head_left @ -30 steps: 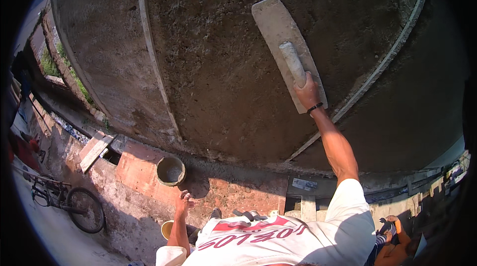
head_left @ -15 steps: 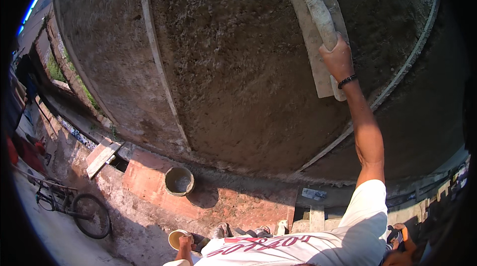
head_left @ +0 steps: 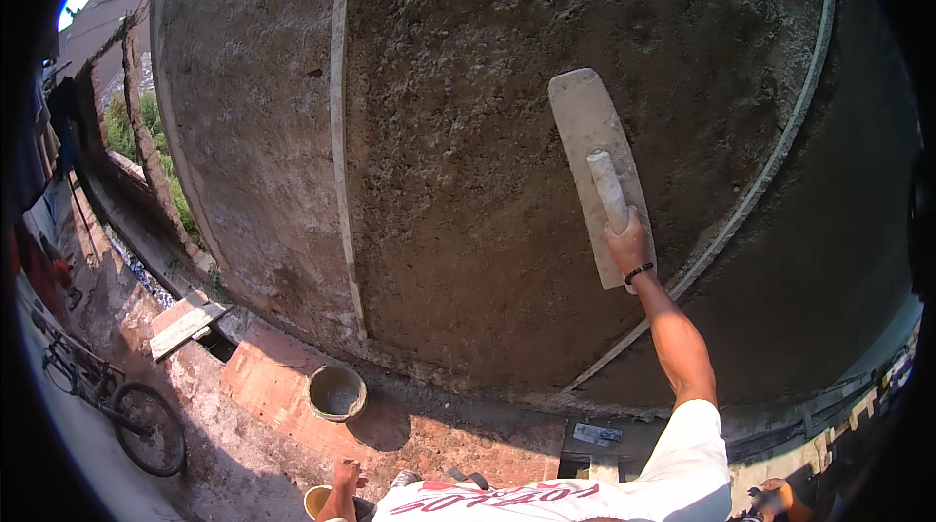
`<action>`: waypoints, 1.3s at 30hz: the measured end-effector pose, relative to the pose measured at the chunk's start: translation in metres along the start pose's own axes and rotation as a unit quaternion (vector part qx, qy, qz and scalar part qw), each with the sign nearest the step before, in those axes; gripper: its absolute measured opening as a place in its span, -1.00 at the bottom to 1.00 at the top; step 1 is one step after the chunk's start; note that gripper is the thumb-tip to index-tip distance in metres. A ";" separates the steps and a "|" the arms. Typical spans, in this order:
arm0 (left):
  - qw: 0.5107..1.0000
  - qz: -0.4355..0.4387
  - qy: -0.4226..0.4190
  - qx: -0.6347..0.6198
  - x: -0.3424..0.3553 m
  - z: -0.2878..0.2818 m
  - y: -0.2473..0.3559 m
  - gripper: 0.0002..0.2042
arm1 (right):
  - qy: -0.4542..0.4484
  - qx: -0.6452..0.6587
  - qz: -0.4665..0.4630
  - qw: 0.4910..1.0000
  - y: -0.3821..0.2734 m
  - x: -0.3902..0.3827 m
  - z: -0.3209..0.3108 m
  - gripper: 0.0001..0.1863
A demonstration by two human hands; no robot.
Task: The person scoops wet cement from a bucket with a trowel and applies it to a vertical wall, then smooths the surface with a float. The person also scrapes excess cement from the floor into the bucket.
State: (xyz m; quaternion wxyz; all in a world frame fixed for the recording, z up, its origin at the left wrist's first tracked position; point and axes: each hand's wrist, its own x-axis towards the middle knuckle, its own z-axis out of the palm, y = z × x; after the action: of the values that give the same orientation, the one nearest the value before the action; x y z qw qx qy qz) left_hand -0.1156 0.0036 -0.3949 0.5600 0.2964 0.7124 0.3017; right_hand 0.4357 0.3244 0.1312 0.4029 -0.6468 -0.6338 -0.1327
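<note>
My right hand [head_left: 629, 240] is closed round the pale handle of a long plastering float [head_left: 582, 119]. Its flat, mortar-coated blade lies along the wet brown plaster wall [head_left: 468, 191], tilted with its rounded top end to the left. A dark beaded bracelet circles that wrist. Low in the view, my left hand [head_left: 347, 475] is held near my body, its fingers loosely bent and apart, with nothing visible in them. Just beside it shows part of a yellowish bucket [head_left: 317, 500], overlapped by my forearm.
A pale vertical strip [head_left: 339, 132] and a curved one [head_left: 775, 156] border the rough plaster. On a reddish board [head_left: 263, 381] below stands a dark mortar bucket [head_left: 336, 392]. Planks [head_left: 185, 327] lie beside a gap in the ground; a bicycle [head_left: 146, 429] stands at left.
The float and my right hand have come down the wall and slightly left. My left hand has shifted a little left, and the view has tilted.
</note>
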 end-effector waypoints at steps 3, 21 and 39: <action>0.978 -0.160 0.091 -0.100 -0.024 -0.015 -0.031 -0.73 | 0.157 0.117 -0.029 0.980 -0.039 0.089 -0.049 -0.53; 0.977 -0.194 -0.013 -0.085 0.027 0.023 0.006 -0.65 | 0.058 0.051 -0.099 0.992 -0.228 0.212 -0.082 -0.51; 0.964 -0.141 0.141 -0.179 -0.035 -0.031 -0.071 -0.73 | -0.126 -0.103 -0.063 0.985 -0.103 0.023 0.009 -0.48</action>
State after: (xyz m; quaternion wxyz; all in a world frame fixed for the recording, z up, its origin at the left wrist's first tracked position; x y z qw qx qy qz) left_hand -0.1450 -0.0713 -0.4217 0.5349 0.0428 0.7530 0.3808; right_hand 0.3406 0.3338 0.1779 0.2416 -0.6554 -0.7018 -0.1399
